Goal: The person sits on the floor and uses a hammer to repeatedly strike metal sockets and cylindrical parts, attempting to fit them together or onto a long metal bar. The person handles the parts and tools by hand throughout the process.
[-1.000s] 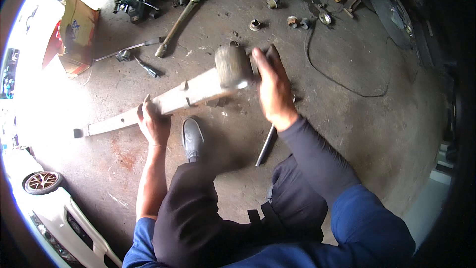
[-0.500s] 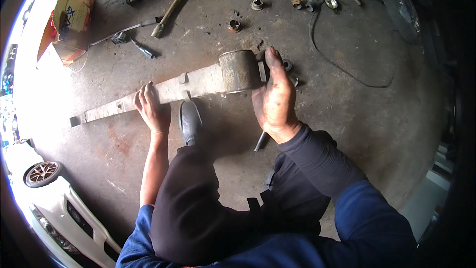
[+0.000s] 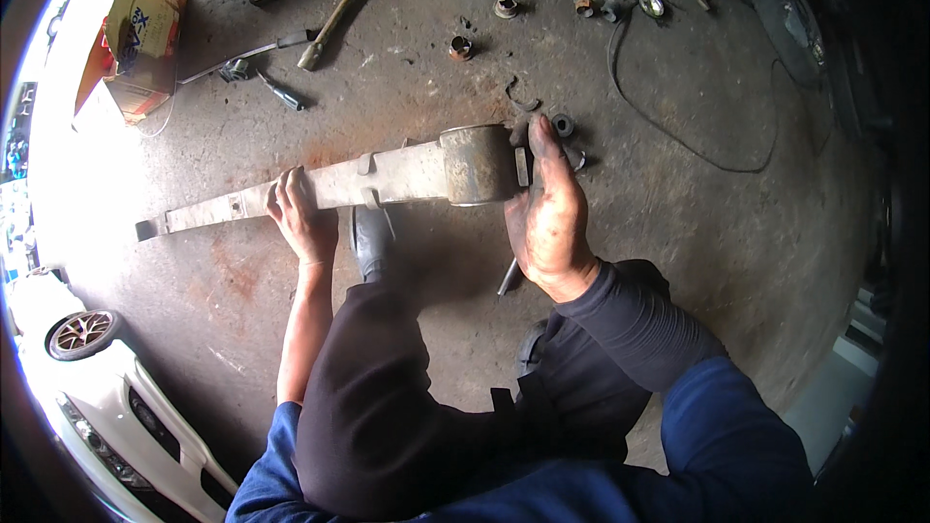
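Stained concrete floor (image 3: 727,232) across most of the frame. White car (image 3: 131,426) at lower left, bronze-coloured wheel (image 3: 83,335) showing. Long flat steel bar (image 3: 407,174) from left side to frame centre, right end a bit higher, pair of clips (image 3: 367,164) along its edges, stubby cylinder (image 3: 480,167) on its right end. Can't tell if touching floor at its left tip. Open cardboard box (image 3: 145,48) at upper left.

Right hand (image 3: 557,218) just right of centre: thumb up, palm facing the cylinder's end, fingers mostly hidden. Can't tell how far closed, or on what. Left hand (image 3: 300,218) left of centre: fingers curled over the bar's upper edge, closed on it around mid-length.

Long metal rod (image 3: 344,15) at upper left, lying diagonally. Black cable (image 3: 746,170) curving through upper right. Slim hand tool (image 3: 281,92) at upper left, near the box. Rusty ring (image 3: 461,48) at top centre. Small dark ring (image 3: 563,124) just beside the right thumb.
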{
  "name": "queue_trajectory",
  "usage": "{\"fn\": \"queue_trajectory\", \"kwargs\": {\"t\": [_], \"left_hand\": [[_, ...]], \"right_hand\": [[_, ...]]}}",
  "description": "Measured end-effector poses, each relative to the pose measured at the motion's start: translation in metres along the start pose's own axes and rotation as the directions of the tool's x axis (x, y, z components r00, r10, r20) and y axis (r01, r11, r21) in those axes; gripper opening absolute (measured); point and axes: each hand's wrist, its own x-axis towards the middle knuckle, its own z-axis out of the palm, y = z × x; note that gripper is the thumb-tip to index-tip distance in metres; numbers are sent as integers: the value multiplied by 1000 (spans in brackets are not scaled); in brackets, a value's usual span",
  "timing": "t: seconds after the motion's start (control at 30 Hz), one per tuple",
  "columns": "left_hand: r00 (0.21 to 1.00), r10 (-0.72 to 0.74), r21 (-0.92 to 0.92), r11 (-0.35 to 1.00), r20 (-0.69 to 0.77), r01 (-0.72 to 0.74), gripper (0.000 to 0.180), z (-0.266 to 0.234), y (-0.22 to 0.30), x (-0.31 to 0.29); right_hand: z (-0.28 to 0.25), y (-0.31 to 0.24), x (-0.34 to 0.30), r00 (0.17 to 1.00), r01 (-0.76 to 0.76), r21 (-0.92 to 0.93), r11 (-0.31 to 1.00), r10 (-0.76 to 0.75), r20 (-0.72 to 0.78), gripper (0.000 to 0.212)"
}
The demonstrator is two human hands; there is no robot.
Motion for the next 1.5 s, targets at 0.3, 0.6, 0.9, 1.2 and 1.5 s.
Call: {"fn": "queue_trajectory", "kwargs": {"t": [0.3,0.6,0.9,1.2,1.5], "left_hand": [[998,55,55,997,6,-55,73,2,-3,0],[977,-11,7,1000,214,10,86,-12,2,14],[814,-532,-416,701,234,579,90,-40,12,-14],[168,212,-27,-540,963,841,109,-77,76,28],[-14,-199,24,47,980,999,109,-119,158,-18]], "right_hand": [[5,-9,6,997,-67,46,997,69,-34,64],[23,-34,25,937,-214,361,908,295,-185,67],[22,-37,47,898,-287,378,880,385,-213,72],[32,-47,28,890,-307,267,914,375,-259,91],[25,-56,-101,791,-525,328,785,592,-151,83]]}}
